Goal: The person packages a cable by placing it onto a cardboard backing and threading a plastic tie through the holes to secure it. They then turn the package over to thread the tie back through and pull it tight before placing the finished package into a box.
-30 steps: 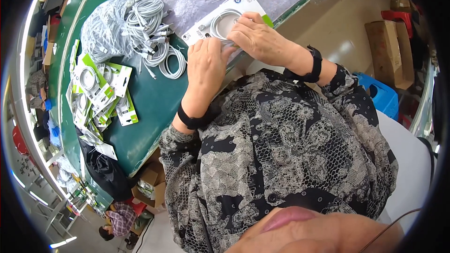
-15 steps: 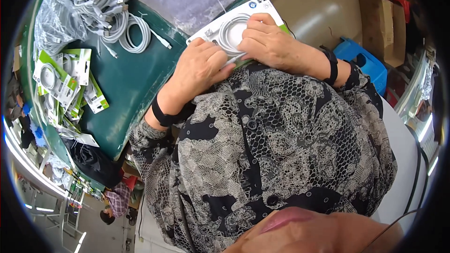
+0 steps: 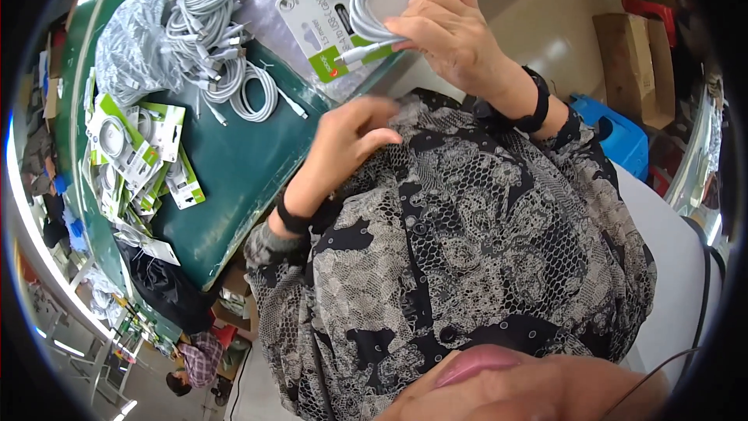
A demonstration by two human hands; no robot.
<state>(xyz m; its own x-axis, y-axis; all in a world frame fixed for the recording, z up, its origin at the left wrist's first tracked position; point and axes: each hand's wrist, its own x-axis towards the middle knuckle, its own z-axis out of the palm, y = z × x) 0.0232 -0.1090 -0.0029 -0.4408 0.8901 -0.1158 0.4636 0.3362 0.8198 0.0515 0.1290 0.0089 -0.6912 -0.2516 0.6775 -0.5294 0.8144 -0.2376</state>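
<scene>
A coiled white USB cable [image 3: 359, 9] lies against a white and green retail card [image 3: 310, 27] at the far edge of the view. My right hand [image 3: 448, 35] pinches the cable's coil at its right side, close to the card. Whether these fingers also grip the card is hidden. One cable end with its plug reaches across the card's green corner. My left hand [image 3: 347, 136] is off the card, nearer my body, with thumb and fingers apart and nothing between them. Its fingertips are smeared by motion.
Left on the green table [image 3: 234, 164] lie a pile of carded cables [image 3: 140, 152] and a clear plastic bag [image 3: 140, 43] beside bundled white cables [image 3: 202, 19]. A loose coil [image 3: 255, 93] sits nearby. To the right stand a blue stool [image 3: 615, 136] and cardboard box [image 3: 635, 70].
The card and cable have moved away from my body and turned, with my right hand still at the coil. My left hand has let go and drawn back toward me.
</scene>
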